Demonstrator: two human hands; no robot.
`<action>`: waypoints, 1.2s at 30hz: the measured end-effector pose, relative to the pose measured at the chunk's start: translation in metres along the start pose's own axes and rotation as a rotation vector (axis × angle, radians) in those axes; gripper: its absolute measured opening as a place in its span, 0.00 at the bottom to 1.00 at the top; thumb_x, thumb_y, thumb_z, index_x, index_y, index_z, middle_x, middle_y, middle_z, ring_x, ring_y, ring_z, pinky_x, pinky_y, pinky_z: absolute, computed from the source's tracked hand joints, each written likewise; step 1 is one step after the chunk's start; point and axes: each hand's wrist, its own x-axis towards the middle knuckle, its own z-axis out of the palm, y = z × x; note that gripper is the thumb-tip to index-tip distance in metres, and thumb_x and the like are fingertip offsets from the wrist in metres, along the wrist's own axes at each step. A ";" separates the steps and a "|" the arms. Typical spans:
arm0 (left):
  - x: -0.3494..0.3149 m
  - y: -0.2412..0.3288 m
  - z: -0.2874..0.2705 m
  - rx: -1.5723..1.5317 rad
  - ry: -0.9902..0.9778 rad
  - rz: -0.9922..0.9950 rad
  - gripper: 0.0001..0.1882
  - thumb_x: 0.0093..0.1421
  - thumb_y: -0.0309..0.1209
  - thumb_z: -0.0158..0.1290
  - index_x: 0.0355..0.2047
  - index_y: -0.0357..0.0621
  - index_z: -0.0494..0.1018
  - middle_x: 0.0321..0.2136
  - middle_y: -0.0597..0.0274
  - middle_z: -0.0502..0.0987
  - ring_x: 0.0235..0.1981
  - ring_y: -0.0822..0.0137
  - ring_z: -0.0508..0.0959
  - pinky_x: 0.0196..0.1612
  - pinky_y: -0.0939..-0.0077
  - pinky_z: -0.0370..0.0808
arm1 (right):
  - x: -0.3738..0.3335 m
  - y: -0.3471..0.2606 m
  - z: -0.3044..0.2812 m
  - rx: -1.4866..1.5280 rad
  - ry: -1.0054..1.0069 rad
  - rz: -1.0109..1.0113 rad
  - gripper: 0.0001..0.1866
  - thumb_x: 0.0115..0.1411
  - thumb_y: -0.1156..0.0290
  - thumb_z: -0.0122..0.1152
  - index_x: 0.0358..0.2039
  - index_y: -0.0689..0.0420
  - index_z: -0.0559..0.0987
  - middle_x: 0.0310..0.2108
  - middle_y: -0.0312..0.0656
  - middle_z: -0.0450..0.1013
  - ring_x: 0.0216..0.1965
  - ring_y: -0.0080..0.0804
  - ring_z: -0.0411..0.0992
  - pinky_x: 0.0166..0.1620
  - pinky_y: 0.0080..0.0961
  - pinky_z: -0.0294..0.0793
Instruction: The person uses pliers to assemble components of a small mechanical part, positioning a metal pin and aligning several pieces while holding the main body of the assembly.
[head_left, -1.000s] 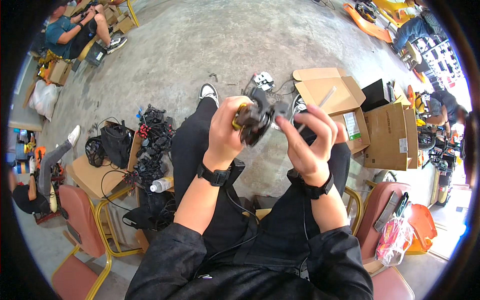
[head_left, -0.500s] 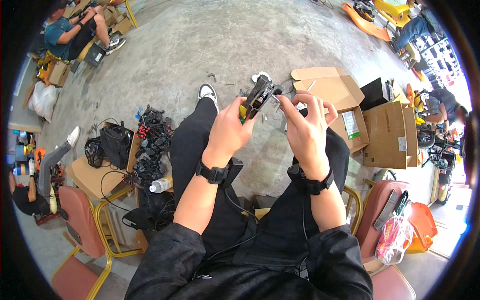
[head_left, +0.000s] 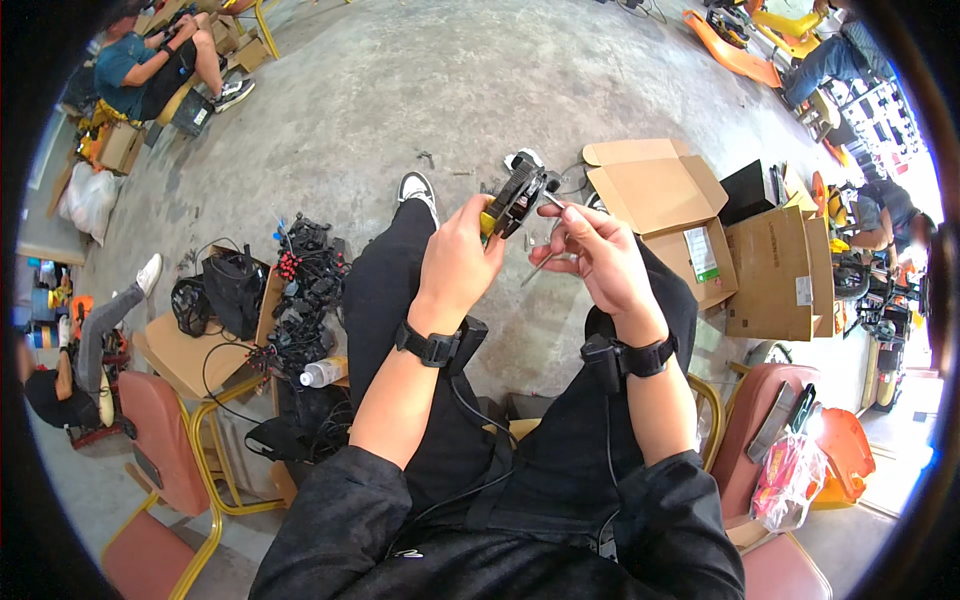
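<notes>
My left hand (head_left: 460,258) grips a round black fan-like part (head_left: 517,201) with a yellow piece at its lower edge, held edge-on above my knees. Just to its right, my right hand (head_left: 597,255) pinches a thin metal tool (head_left: 548,262) whose tip points at the part. A second thin metal piece sticks out near my right fingertips. Both wrists wear black bands with a small black box, and a cable runs down from each. I sit with black trousers and black sleeves.
Open cardboard boxes (head_left: 668,205) lie on the concrete floor to my right. A pile of black parts with cables (head_left: 305,290) and a plastic bottle (head_left: 323,372) sits on my left. Red chairs (head_left: 165,430) stand on both sides. Other people sit at the far left and far right.
I have turned the black part from facing me to edge-on and raised it slightly. My right hand has shifted from cupping it to pinching the thin tool beside it.
</notes>
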 end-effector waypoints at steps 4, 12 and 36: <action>0.000 0.003 0.002 0.027 0.038 0.031 0.15 0.51 0.24 0.54 0.40 0.39 0.67 0.31 0.48 0.75 0.32 0.46 0.75 0.32 0.58 0.72 | 0.001 0.000 -0.008 0.372 -0.199 0.158 0.19 0.65 0.62 0.47 0.47 0.65 0.72 0.23 0.36 0.70 0.32 0.34 0.76 0.39 0.31 0.80; 0.000 0.003 0.005 0.000 0.022 -0.039 0.14 0.50 0.24 0.55 0.39 0.38 0.68 0.29 0.47 0.76 0.32 0.46 0.76 0.32 0.60 0.72 | 0.006 0.005 -0.006 0.164 -0.128 0.054 0.17 0.66 0.62 0.47 0.41 0.65 0.76 0.23 0.36 0.70 0.25 0.25 0.72 0.34 0.24 0.77; 0.001 0.010 0.001 -0.090 -0.082 -0.191 0.17 0.56 0.35 0.55 0.37 0.30 0.71 0.19 0.46 0.74 0.21 0.57 0.76 0.28 0.69 0.71 | 0.003 0.005 0.003 -1.453 0.331 -0.905 0.13 0.50 0.80 0.57 0.37 0.54 0.77 0.33 0.38 0.69 0.44 0.34 0.69 0.55 0.40 0.59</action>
